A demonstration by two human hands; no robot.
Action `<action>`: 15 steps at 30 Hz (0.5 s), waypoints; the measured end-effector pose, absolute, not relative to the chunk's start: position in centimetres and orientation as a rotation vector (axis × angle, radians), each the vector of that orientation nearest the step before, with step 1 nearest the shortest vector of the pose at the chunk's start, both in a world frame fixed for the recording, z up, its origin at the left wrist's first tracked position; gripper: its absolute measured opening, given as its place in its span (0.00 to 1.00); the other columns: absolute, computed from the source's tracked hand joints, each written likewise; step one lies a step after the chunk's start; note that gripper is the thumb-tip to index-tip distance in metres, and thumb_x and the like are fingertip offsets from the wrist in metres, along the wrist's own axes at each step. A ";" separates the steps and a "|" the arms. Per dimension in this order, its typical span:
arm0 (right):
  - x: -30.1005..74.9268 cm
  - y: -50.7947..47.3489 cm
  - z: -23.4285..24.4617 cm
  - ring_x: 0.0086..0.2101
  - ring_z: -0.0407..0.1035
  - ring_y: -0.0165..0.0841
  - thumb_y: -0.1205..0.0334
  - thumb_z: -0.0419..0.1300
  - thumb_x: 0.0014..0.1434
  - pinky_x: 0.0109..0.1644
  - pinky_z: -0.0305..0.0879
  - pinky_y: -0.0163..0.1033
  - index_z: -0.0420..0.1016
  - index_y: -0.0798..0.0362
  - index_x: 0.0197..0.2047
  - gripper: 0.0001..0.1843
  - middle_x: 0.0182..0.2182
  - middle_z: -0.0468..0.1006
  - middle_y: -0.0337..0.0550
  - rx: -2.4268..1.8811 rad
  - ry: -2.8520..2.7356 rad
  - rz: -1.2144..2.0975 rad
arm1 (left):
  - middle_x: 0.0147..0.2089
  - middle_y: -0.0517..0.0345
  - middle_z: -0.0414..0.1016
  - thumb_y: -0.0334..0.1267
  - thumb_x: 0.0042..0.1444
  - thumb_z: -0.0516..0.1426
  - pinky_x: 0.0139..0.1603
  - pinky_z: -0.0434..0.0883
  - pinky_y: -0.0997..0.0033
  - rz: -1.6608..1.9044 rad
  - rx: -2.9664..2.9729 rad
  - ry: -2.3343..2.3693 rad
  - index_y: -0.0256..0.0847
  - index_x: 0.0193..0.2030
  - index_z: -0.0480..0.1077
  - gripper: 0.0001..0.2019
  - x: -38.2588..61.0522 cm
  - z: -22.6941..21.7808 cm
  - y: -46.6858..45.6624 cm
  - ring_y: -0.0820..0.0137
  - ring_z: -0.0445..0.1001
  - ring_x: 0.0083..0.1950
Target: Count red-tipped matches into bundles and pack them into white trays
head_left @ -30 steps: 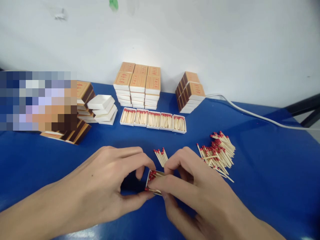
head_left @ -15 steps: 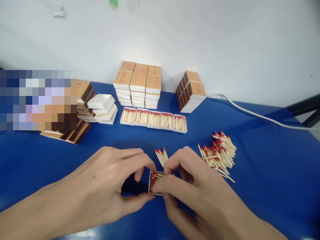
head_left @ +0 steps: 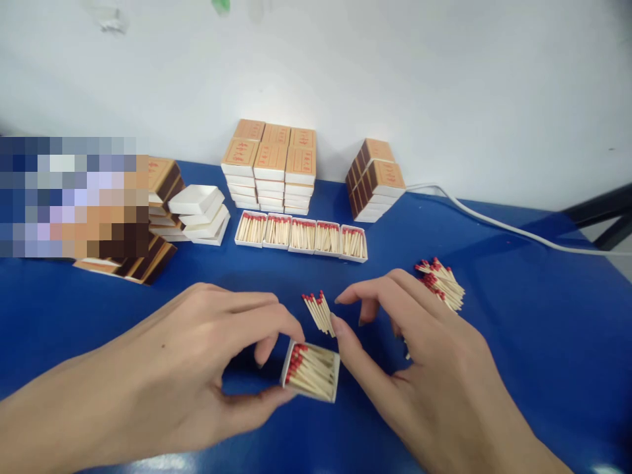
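My right hand [head_left: 419, 349] has come off the tray [head_left: 337, 376] since the earlier frame, moving right and away from me, so the matches inside now show in full. From the left: boxes [head_left: 165, 176] stand beside a leaning stack of white trays [head_left: 200, 214]. My left hand [head_left: 207, 352] pinches the tray at its left end between forefinger and thumb, low over the worktop [head_left: 513, 349]; its long axis runs left to right, red heads at my left hand's end. Just beyond it lies a small bunch [head_left: 318, 313] of matches, slanting, heads away from me. My right hand is the nearer one: the bunch lies left of its parted thumb and forefinger, the thumb tip at its edge. Whether they touch, I cannot tell. Farther right, partly behind my right hand, is the pile [head_left: 444, 284].
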State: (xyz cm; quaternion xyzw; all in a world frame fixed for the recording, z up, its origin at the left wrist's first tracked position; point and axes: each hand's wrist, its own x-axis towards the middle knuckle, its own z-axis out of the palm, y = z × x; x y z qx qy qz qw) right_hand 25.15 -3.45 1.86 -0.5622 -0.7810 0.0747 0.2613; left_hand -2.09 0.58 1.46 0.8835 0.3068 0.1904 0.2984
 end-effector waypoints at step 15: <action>24.9 -2.9 0.7 0.37 0.81 0.42 0.63 0.74 0.75 0.37 0.72 0.46 0.80 0.47 0.43 0.08 0.39 0.83 0.41 -1.619 -2.191 0.077 | 0.36 0.70 0.77 0.42 0.79 0.66 0.33 0.67 0.66 0.474 2.488 0.779 0.49 0.51 0.77 0.03 -2.4 1.0 0.9 0.76 0.73 0.30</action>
